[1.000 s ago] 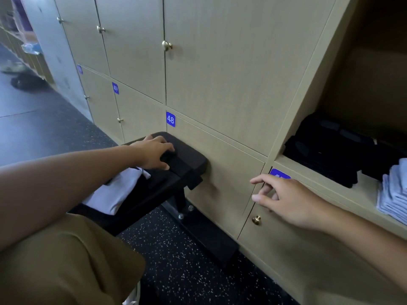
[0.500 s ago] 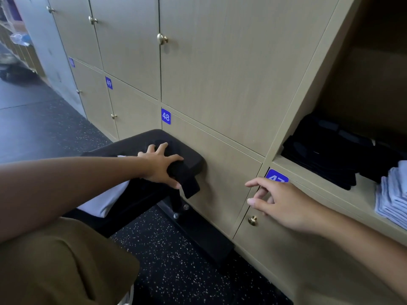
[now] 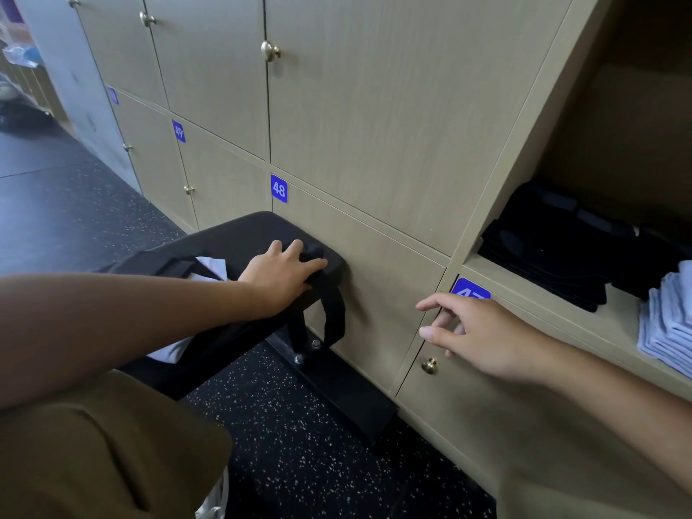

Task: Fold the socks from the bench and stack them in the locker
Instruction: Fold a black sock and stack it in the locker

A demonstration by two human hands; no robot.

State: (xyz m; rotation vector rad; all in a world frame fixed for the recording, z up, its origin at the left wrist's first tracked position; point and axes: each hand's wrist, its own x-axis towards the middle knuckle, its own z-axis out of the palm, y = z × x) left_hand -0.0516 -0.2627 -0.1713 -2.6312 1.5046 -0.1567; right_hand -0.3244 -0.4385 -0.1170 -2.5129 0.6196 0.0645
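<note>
**Next sock being picked up; locker stacks well underway**

The locker wall [image 3: 374, 106] is filling the upper half of the frame, w/ one open locker [image 3: 606, 324] at the right edge. Inside it, a stack of folded black socks [image 3: 550, 252] is sitting beside a stack of folded pale blue-white ones [image 3: 666, 324], so a good part of the job looks done.

The black bench [image 3: 239, 234] is running from lower left toward frame centre, its end close against door 48 [image 3: 279, 188]. On it, left of centre, white socks [image 3: 209, 265] are lying unfolded, partly under a dark piece that can't be identified.

The left hand [image 3: 279, 275] is resting at the bench end, fingers curling over a black sock [image 3: 329, 309] that is draping off the edge and hanging down; grip looks partial, more press than full pinch.

The right hand [image 3: 475, 331] is hovering right of centre, in front of the 47 label [image 3: 470, 292], fingers loosely spread, holding nothing.

Judgement: approx. mid-to-late task. Left to do: fold this black sock, stack it, then deal w/ the white ones on the bench. How many are remaining can't be told.
</note>
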